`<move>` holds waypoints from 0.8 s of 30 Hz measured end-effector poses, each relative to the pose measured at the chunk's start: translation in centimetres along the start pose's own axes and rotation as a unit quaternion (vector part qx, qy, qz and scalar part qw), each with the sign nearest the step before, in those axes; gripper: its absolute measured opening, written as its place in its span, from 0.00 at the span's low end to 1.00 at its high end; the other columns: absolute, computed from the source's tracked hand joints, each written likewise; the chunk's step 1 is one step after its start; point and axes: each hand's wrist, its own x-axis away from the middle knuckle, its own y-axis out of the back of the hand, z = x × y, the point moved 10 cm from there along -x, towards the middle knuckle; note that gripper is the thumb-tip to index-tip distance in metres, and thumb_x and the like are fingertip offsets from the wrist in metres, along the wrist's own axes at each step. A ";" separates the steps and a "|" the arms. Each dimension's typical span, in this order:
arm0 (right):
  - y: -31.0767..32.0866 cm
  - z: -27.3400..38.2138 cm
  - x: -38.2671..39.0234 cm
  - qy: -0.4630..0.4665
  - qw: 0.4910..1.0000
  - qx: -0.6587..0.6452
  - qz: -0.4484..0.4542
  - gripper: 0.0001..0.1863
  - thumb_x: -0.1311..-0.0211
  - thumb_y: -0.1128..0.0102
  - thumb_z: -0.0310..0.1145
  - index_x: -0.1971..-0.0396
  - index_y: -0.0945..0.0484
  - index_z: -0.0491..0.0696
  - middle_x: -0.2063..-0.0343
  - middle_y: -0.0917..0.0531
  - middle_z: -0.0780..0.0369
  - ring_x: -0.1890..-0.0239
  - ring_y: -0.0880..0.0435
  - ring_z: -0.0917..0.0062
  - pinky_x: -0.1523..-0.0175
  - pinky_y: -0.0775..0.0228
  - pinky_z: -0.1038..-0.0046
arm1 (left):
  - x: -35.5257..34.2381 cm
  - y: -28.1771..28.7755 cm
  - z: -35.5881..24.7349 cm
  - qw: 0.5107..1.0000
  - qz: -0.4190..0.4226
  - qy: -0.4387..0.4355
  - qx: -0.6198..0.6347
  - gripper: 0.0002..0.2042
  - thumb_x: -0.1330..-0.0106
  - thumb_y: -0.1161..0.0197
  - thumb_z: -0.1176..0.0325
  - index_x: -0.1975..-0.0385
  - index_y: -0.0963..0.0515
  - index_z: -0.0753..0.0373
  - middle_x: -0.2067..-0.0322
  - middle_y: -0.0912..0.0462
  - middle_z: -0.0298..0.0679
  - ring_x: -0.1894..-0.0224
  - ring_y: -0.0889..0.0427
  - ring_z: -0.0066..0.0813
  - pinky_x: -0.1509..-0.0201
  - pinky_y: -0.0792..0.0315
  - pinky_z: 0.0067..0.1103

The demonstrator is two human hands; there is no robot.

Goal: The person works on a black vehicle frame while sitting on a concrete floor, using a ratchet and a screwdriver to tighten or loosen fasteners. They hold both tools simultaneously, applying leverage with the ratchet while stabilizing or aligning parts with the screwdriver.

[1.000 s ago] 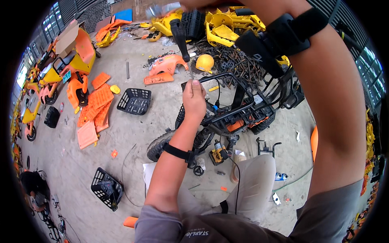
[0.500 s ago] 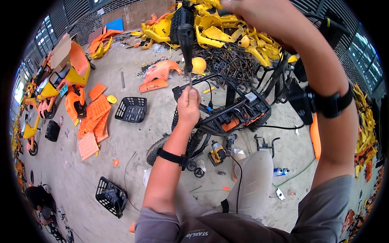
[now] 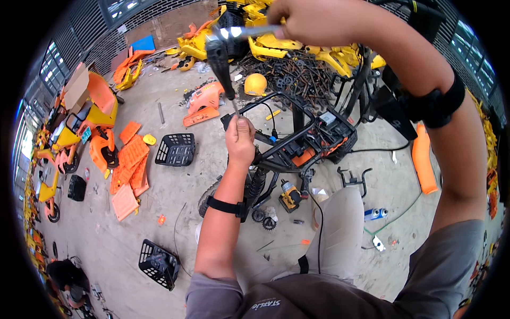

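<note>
My left hand point(image 3: 239, 138) is closed around the metal shaft of a black-handled screwdriver point(image 3: 221, 68), held upright at the corner of a black tubular vehicle frame point(image 3: 287, 116). My right hand point(image 3: 300, 21) grips a silvery metal tool point(image 3: 239, 32), blurred, whose far end is over the screwdriver's butt; I cannot tell if they touch. Where the screwdriver's tip sits is hidden by my left thumb and fingers. Under the frame are a yellow-and-black power tool point(image 3: 288, 198) and small toothed black gears point(image 3: 269, 223).
Orange panels point(image 3: 133, 159), black baskets point(image 3: 175, 149) and yellow-orange scooters point(image 3: 71, 133) lie or stand left. Behind the frame are a dark metal heap point(image 3: 292, 74) and yellow parts point(image 3: 265, 48). Spray cans point(image 3: 377, 213) lie right. A crouched person point(image 3: 66, 282) is at lower left.
Since half a second ago my right hand and its tool have come down over the screwdriver's butt. My left hand stays at the frame's corner; the view has shifted slightly.
</note>
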 end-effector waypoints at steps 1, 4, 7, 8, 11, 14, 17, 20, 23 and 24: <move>0.5 -0.3 -0.4 -0.002 1.000 -0.015 -0.028 0.17 0.40 0.47 0.35 0.60 0.17 0.40 0.69 0.15 0.46 0.64 0.16 0.53 0.56 0.26 0.58 | -0.1 0.6 -0.4 1.000 -0.010 -0.005 0.001 0.20 0.21 0.54 0.52 0.73 0.34 0.60 0.83 0.35 0.28 0.82 0.38 0.15 0.79 0.43 0.17; 1.0 1.6 2.6 0.035 0.986 -0.089 -0.138 0.16 0.41 0.49 0.30 0.59 0.17 0.38 0.71 0.16 0.45 0.67 0.16 0.53 0.57 0.25 0.58 | -0.5 0.2 -0.2 1.000 -0.005 0.007 -0.011 0.20 0.21 0.56 0.52 0.72 0.35 0.60 0.83 0.36 0.30 0.83 0.41 0.16 0.81 0.45 0.16; 0.9 0.9 0.3 0.020 0.998 -0.001 -0.054 0.16 0.43 0.51 0.25 0.59 0.17 0.37 0.71 0.16 0.44 0.68 0.16 0.55 0.56 0.25 0.59 | -0.6 0.2 0.1 1.000 0.018 0.020 -0.015 0.19 0.21 0.55 0.52 0.72 0.35 0.59 0.83 0.37 0.30 0.83 0.42 0.16 0.81 0.45 0.17; 1.0 0.7 0.0 0.017 0.998 -0.025 -0.046 0.16 0.44 0.50 0.25 0.60 0.16 0.38 0.70 0.16 0.44 0.67 0.16 0.55 0.56 0.25 0.59 | -0.6 0.9 0.0 1.000 0.013 0.026 -0.012 0.19 0.21 0.55 0.53 0.72 0.35 0.60 0.83 0.36 0.30 0.83 0.41 0.16 0.81 0.45 0.16; 2.6 -0.3 1.8 0.033 0.996 -0.059 -0.059 0.17 0.45 0.50 0.26 0.60 0.17 0.35 0.66 0.16 0.42 0.64 0.15 0.53 0.54 0.24 0.60 | -0.7 -1.3 0.8 0.999 0.018 0.030 0.035 0.19 0.21 0.54 0.52 0.72 0.35 0.60 0.83 0.37 0.30 0.83 0.42 0.15 0.81 0.46 0.16; 1.6 -0.2 1.3 0.026 0.995 -0.044 -0.089 0.17 0.45 0.50 0.27 0.62 0.17 0.34 0.67 0.16 0.41 0.63 0.15 0.52 0.55 0.24 0.60 | -0.7 -0.6 0.7 0.998 0.011 0.038 0.043 0.19 0.22 0.54 0.51 0.71 0.35 0.59 0.83 0.38 0.30 0.83 0.44 0.16 0.82 0.48 0.16; 0.6 0.5 0.3 0.037 0.994 -0.062 -0.084 0.16 0.46 0.49 0.27 0.64 0.17 0.33 0.68 0.16 0.41 0.63 0.15 0.51 0.54 0.24 0.59 | -0.4 1.5 0.4 0.998 -0.006 0.054 0.039 0.19 0.22 0.54 0.51 0.71 0.35 0.59 0.83 0.39 0.30 0.83 0.45 0.15 0.82 0.49 0.16; 2.0 0.7 0.6 0.018 0.978 -0.136 -0.155 0.16 0.46 0.49 0.27 0.65 0.17 0.33 0.68 0.17 0.41 0.62 0.15 0.51 0.54 0.24 0.58 | -0.6 1.1 0.0 0.998 -0.012 0.051 0.046 0.19 0.22 0.54 0.51 0.71 0.35 0.59 0.84 0.39 0.30 0.83 0.46 0.16 0.82 0.50 0.17; -1.4 0.3 -1.2 0.051 0.996 0.048 -0.057 0.15 0.47 0.48 0.27 0.66 0.17 0.34 0.69 0.16 0.41 0.64 0.15 0.51 0.56 0.24 0.58 | -0.8 0.5 0.2 0.998 -0.006 0.050 0.049 0.19 0.22 0.54 0.50 0.71 0.35 0.59 0.84 0.40 0.30 0.84 0.46 0.16 0.82 0.50 0.17; -0.5 0.3 -1.4 0.066 0.993 0.051 -0.078 0.15 0.47 0.48 0.27 0.67 0.17 0.34 0.69 0.17 0.41 0.64 0.15 0.51 0.56 0.24 0.58 | -0.8 0.8 0.6 0.997 -0.014 0.059 0.052 0.20 0.22 0.54 0.50 0.71 0.35 0.59 0.83 0.39 0.30 0.83 0.44 0.15 0.82 0.48 0.17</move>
